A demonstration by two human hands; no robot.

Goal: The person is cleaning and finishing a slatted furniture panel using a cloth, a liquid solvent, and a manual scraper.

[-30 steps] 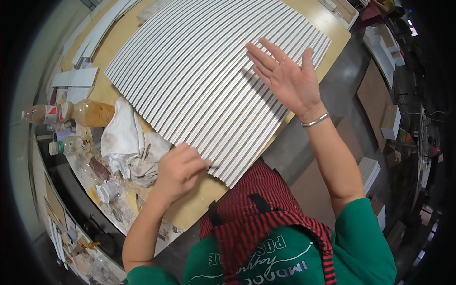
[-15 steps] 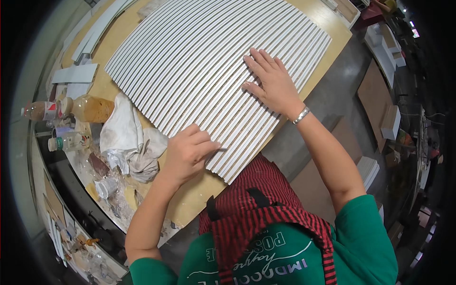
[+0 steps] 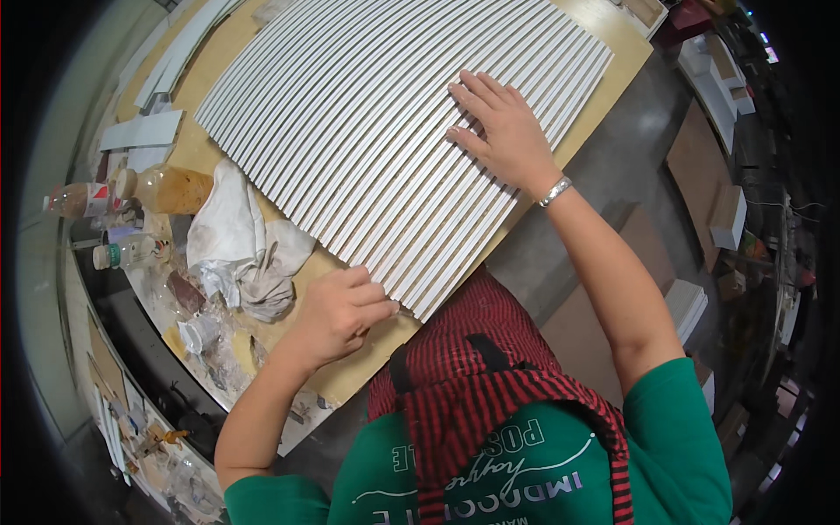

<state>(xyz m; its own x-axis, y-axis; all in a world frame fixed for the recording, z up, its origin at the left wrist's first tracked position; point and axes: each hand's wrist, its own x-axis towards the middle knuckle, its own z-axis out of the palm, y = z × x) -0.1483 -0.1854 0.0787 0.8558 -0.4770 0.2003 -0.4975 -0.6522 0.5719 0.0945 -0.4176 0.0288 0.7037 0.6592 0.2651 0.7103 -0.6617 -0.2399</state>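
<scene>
A wide panel of white parallel slats (image 3: 376,131) with narrow gaps lies across the yellowish worktable (image 3: 612,96). My right hand (image 3: 507,136) rests flat on the slats toward their right side, fingers stretched and the thumb apart. At the near left edge of the panel is my left hand (image 3: 341,317), its fingers curled and pressed together by the slat ends. Whatever the left fingers may hold is too small or hidden to make out.
Left of the panel lie a crumpled white cloth (image 3: 229,236), a bottle of amber liquid (image 3: 175,189), a clear bottle with a green cap (image 3: 131,252) and a bottle with a reddish label (image 3: 83,200). White boards (image 3: 142,131) lie behind them. Brown sheets (image 3: 700,184) lean at the right.
My left hand has drawn back toward me, from on top of the slats to their near left edge. My right hand stays flat in about the same place on the panel.
</scene>
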